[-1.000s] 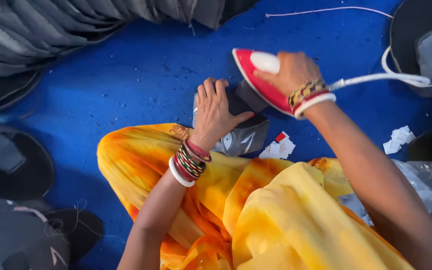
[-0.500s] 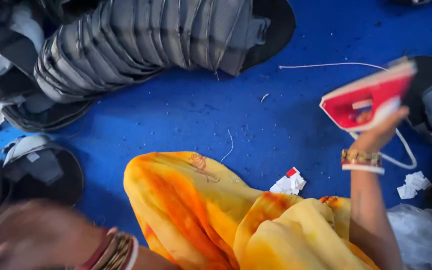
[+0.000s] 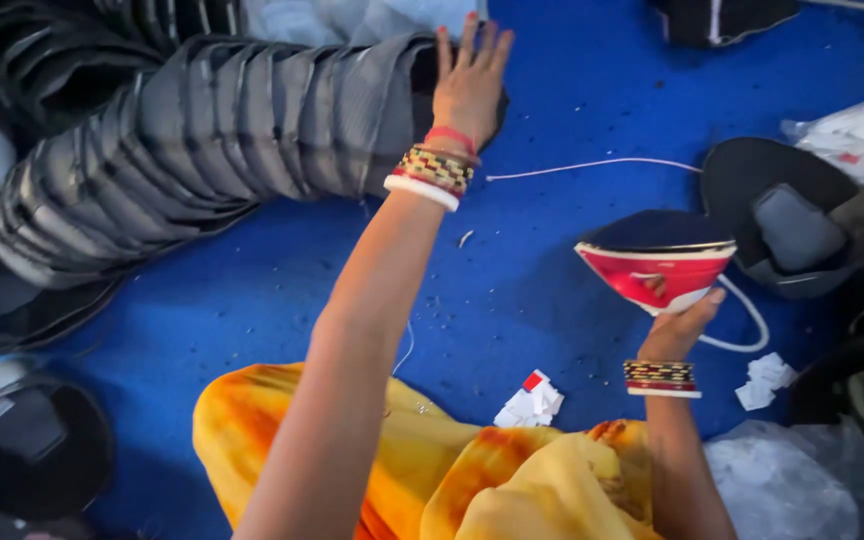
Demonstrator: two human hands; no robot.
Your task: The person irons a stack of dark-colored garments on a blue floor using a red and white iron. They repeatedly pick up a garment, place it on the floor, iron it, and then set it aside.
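Head camera looks down on a long fanned row of grey-black pieces (image 3: pixel 222 140) lying on the blue floor (image 3: pixel 512 290). Left hand (image 3: pixel 467 85), arm stretched forward, lies flat and spread on the row's near end; peeling off just the end piece would keep the row intact. Right hand (image 3: pixel 682 320), elbow bent, grips a red iron (image 3: pixel 657 262) tilted sole-up, well right.

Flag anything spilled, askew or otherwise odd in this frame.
White paper scraps lie strewn on the blue mat, with fine specks nearby. The right hand holds the red iron tilted soleplate-up. The left hand rests on the slumped stack of dark pieces.
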